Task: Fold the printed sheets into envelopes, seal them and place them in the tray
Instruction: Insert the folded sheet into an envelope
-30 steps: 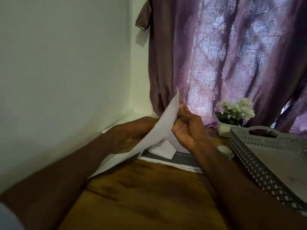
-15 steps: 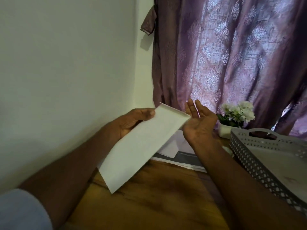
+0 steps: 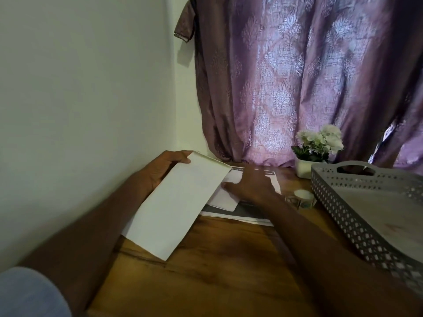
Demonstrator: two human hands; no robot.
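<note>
The brown wooden tabletop (image 3: 224, 266) carries everything here. The grey perforated plastic tray (image 3: 357, 227) with the cut-out handle sits at the right edge, same spot as half a second ago. The left hand (image 3: 160, 170) still grips the folded white paper sheet (image 3: 178, 207) by its far end, thumb on top, but it's come down a bit, so the sheet now slants above the tabletop's left side with its near corner pointing toward the camera. Big change is the right hand (image 3: 251, 186): it was up in the air, palm open, and now it's dropped flat, fingers straight, onto the stack of printed sheets (image 3: 240, 213) lying near the back of the tabletop. A small roll of stickers (image 3: 302, 197) stands between the stack and the tray.
</note>
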